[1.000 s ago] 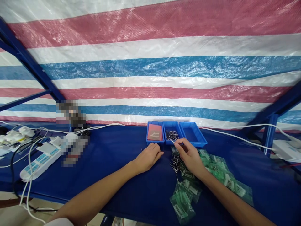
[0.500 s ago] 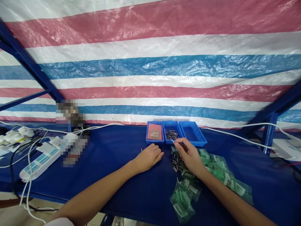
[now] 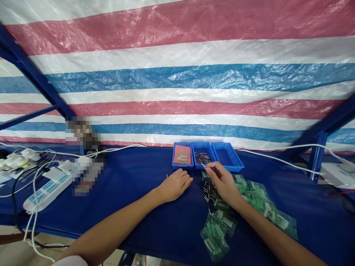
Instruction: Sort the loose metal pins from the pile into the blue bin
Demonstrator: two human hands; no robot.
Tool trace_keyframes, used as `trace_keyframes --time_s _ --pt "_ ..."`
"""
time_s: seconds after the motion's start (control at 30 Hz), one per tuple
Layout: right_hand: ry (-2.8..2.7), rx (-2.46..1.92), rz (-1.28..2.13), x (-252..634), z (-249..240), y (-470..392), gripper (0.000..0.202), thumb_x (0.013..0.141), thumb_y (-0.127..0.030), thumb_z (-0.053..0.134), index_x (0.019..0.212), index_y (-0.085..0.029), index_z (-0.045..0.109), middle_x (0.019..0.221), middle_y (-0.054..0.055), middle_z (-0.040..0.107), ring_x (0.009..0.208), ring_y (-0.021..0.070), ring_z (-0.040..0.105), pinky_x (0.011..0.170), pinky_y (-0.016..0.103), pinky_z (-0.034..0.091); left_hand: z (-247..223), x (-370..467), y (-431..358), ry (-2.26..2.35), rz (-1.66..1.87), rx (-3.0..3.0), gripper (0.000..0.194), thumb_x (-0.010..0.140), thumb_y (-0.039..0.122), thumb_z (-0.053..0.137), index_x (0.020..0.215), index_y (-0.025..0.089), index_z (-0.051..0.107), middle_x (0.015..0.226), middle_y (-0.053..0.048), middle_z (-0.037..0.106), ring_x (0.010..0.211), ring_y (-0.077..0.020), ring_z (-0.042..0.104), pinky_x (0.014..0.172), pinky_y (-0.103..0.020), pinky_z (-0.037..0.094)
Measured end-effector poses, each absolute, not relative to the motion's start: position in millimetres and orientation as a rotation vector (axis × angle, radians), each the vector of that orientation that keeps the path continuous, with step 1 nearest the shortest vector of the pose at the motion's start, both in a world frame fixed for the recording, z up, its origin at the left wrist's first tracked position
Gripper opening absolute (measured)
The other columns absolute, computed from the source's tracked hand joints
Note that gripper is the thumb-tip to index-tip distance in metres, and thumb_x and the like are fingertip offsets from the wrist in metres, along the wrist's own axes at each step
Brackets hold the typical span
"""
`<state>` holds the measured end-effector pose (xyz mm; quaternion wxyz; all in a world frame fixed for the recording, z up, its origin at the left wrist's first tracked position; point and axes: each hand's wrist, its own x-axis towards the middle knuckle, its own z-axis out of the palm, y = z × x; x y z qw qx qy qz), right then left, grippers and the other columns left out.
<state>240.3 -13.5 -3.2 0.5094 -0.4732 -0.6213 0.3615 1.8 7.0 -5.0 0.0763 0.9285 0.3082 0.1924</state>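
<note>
My right hand [image 3: 223, 183] pinches a thin metal piece [image 3: 203, 165] at the front edge of the middle blue tray [image 3: 196, 165], which holds a heap of dark metal pieces [image 3: 202, 158]. Closed and resting on the table, my left hand [image 3: 176, 184] has a small pale tip [image 3: 167, 176] sticking out beside it; what it grips is hidden. The left tray [image 3: 173, 155] holds a red sheet with a pale packet [image 3: 182, 158]. Under and beside my right hand lie loose dark pieces [image 3: 206, 194] and green packets [image 3: 215, 236].
The right blue tray [image 3: 226, 155] has nothing visible in it. More green packets [image 3: 266, 207] lie to the right. A white power strip [image 3: 47, 192] with plugs and cables is at the left. A white box [image 3: 337, 173] stands at the far right, before a striped sheet [image 3: 177, 77].
</note>
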Motion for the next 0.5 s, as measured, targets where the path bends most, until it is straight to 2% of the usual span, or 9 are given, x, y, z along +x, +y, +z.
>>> trace_keyframes --time_s 0.1,0.3,0.5 --pt "-1.398 -1.135 1.014 238 1 -14 0.035 0.098 -0.06 0.068 0.099 -0.025 0.066 0.065 -0.005 0.047 0.05 0.013 0.041 0.043 0.026 0.033 -4 2 7 0.935 0.562 2.792 0.041 0.118 0.03 0.029 0.089 0.019 0.056 0.089 -0.005 0.062 0.087 -0.0206 0.057 0.09 -0.036 0.047" --pt "-1.157 -1.012 1.35 238 8 -14 0.037 0.096 -0.061 0.07 0.1 -0.024 0.065 0.066 -0.006 0.053 0.042 0.0074 0.032 0.037 0.021 0.021 -4 2 6 0.944 0.565 2.79 0.043 0.118 0.029 0.026 0.088 0.019 0.056 0.089 -0.005 0.061 0.085 -0.0206 0.056 0.09 -0.036 0.047" --pt "-1.095 -0.944 1.387 239 8 -13 0.035 0.098 -0.058 0.071 0.101 -0.023 0.065 0.066 -0.005 0.056 0.042 0.0056 0.032 0.036 0.017 0.025 -5 2 7 0.925 0.552 2.808 0.044 0.118 0.03 0.026 0.089 0.018 0.056 0.089 -0.005 0.061 0.086 -0.0201 0.056 0.09 -0.036 0.047"
